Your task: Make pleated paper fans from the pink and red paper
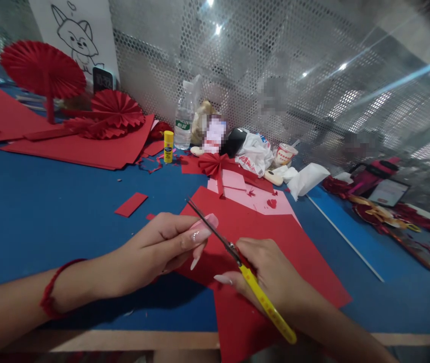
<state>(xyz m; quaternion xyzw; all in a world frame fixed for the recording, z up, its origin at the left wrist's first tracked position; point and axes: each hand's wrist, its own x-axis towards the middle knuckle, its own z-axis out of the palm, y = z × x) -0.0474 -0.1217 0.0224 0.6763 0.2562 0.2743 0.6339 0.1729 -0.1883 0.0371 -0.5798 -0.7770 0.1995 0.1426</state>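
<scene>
Left hand: the left hand (pixel 158 252) is curled, thumb and fingertips pinched together right against the blades; whether any paper sits in that pinch, I can't tell.
Right hand: the right hand (pixel 275 282) is closed around the yellow handle of the scissors (pixel 251 280), blades a little apart and pointing up and away towards the left hand.
Red sheet: the red sheet (pixel 275 232) lies flat on the blue desk (pixel 48 212), under both hands.
Wrist: there's a red bracelet (pixel 50 297) on the left wrist.
Beyond the hands: pink paper (pixel 260 199) just past the blade tips, and a red strip (pixel 130 204) beyond the left hand.
Far back: glue stick (pixel 168 146), water bottle (pixel 183 121), and red paper fans (pixel 116 108) off to the left.
</scene>
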